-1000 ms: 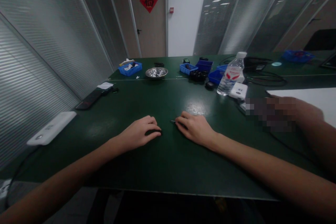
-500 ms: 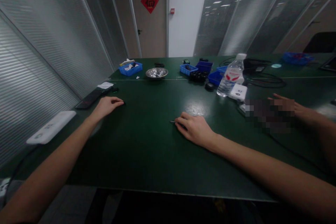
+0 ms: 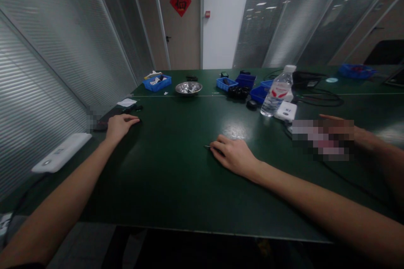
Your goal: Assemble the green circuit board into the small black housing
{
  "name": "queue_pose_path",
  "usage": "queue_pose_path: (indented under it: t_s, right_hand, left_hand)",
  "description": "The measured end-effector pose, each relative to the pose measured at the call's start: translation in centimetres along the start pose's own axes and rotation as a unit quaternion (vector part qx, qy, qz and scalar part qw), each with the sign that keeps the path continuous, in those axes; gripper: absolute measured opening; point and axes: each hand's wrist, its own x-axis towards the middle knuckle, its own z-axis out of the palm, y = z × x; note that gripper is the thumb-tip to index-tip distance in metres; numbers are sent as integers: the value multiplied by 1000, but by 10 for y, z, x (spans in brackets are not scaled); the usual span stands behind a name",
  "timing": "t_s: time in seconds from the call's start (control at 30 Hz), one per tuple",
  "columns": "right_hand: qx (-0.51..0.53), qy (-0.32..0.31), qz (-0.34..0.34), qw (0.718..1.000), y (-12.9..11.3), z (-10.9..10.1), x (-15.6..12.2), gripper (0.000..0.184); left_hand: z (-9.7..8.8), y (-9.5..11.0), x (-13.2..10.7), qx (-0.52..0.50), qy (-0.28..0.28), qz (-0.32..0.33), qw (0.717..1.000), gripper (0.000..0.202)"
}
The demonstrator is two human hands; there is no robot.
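Note:
My left hand (image 3: 120,127) hovers over the left part of the green table (image 3: 176,176), thumb and fingers pinched on a small dark piece (image 3: 140,121) whose kind I cannot make out. Small black items (image 3: 136,108) lie just beyond it. Resting on the table near the middle, my right hand (image 3: 235,154) is closed round a thin metal rod (image 3: 207,146); only its tip sticks out to the left, and the rest is hidden in the fingers.
A metal bowl (image 3: 188,88) and blue trays (image 3: 157,83) stand at the back. Right of centre is a water bottle (image 3: 277,92) beside a white box (image 3: 286,111). Another person's hand (image 3: 362,136) is at the right. A white power bank-like block (image 3: 61,153) lies at the left.
My left hand has moved left and slightly away from me, still pinching the small dark piece. My right hand has stayed in place. The other person's hand has shifted a little.

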Motion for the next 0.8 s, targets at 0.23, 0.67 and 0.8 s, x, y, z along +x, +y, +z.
queue_pose_path:
  t_s: [0.23, 0.67, 0.8]
  right_hand:
    - [1, 1, 0, 1000, 0, -1, -1, 32]
    - [0, 1, 1, 1000, 0, -1, -1, 31]
    - [-4, -1, 1, 1000, 0, 0, -1, 31]
  left_hand:
    - [0, 7, -3, 42, 17, 23, 999, 26]
    - [1, 3, 3, -64, -4, -96, 993, 32]
    - [3, -1, 4, -76, -8, -108, 991, 35]
